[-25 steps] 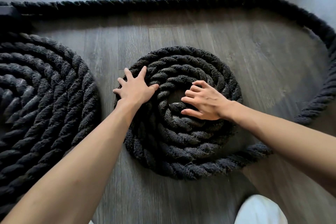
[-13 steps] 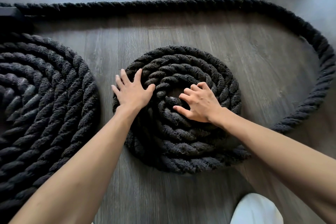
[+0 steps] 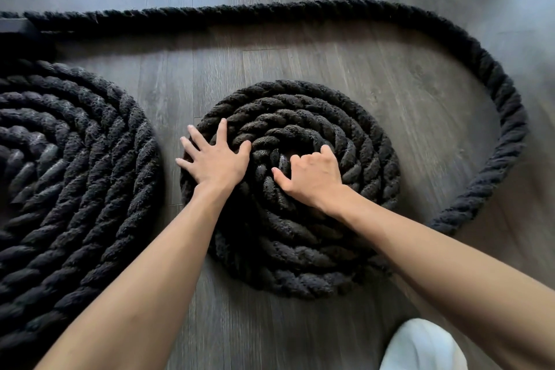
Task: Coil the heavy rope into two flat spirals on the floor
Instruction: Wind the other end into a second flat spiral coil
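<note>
Small spiral [image 3: 295, 198] of thick black rope [image 3: 300, 13], mid-floor; larger spiral [image 3: 75, 177] just left, apart; loose tail [image 3: 504, 117] curving far and right. Probably heavy, stiff, rough, not slippery: best turned from inner coils, steadied at the rim. Left hand [image 3: 216, 161] flat on the left rim, fingers [image 3: 222, 132] spread straight. Right hand [image 3: 313, 179] near centre, fingers curled, hooking an inner turn. Grey wood-plank floor [image 3: 330, 54]; white cloth [image 3: 420, 345] near right.
</note>
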